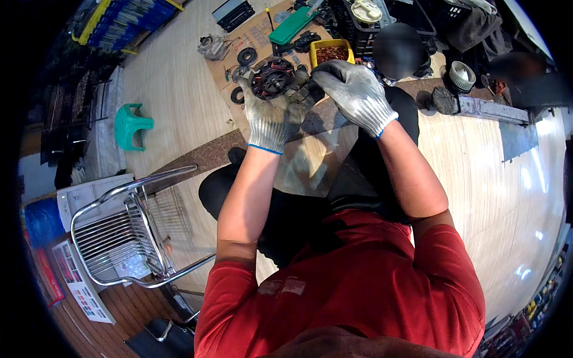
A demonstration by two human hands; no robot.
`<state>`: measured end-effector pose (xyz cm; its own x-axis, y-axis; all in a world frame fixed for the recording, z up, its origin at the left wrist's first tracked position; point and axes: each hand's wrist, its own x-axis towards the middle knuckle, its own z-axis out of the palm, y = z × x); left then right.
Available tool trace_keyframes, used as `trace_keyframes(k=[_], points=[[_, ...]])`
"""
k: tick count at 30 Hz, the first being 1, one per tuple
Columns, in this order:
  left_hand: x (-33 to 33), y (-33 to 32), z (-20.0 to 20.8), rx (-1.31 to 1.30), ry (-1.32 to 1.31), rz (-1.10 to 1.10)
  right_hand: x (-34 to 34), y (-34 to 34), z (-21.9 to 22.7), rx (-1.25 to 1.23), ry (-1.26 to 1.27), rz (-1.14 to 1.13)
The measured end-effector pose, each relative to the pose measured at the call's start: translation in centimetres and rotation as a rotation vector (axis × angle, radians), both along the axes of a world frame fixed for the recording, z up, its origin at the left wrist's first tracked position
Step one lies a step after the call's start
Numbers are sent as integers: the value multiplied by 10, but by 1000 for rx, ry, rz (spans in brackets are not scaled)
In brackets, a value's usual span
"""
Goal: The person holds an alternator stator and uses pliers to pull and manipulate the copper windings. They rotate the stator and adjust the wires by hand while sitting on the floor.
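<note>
Both my hands wear grey-white knitted gloves with blue cuffs. My left hand (pixel 271 116) is cupped around the near side of a round dark motor part (pixel 273 79) with spokes and reddish bits around its ring. Its thumb lies along the part's left side, and the fingers curl at the right. Just to the right, my right hand (pixel 356 92) is closed, thumb and fingers pressed together. Whatever its fingertips hold, if anything, is hidden. A yellow tub (pixel 316 46) of small brown pieces stands right behind it.
Flattened cardboard (pixel 230 68) bears black rings (pixel 247 56), a silver metal housing (pixel 213 47) and a green case (pixel 292 25). A black crate (pixel 370 37) stands beyond the tub. At left are a green stool (pixel 132 126) and a metal chair (pixel 113 241). A white fan wheel (pixel 462 75) sits right.
</note>
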<state>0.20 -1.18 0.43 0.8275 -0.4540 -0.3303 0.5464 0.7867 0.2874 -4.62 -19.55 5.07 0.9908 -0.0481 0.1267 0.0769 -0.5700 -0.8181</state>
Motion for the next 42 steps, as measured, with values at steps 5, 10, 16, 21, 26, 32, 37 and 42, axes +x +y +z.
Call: trace_keyframes(k=[5, 10, 16, 21, 26, 32, 37, 42], points=[[-3, -7, 10, 100, 23, 26, -1, -2, 0, 121, -16, -3], [9, -1, -3, 135, 34, 97, -3, -1, 6, 558, 287, 28], [8, -8, -3, 165, 30, 69, 1, -1, -29, 884, 243, 86], [17, 11, -32, 107, -301, -111, -3, 2, -27, 686, 212, 127], [6, 5, -17, 391, -600, -76, -17, 7, -12, 1317, 524, -4], [3, 10, -5, 914, -1121, -20, -27, -2, -48, 715, 271, 164], [3, 8, -9, 971, -1075, 50, -40, 2, -24, 416, 16, 268], [19, 15, -37, 1166, -1297, 130, -37, 7, -21, 797, 316, 111]])
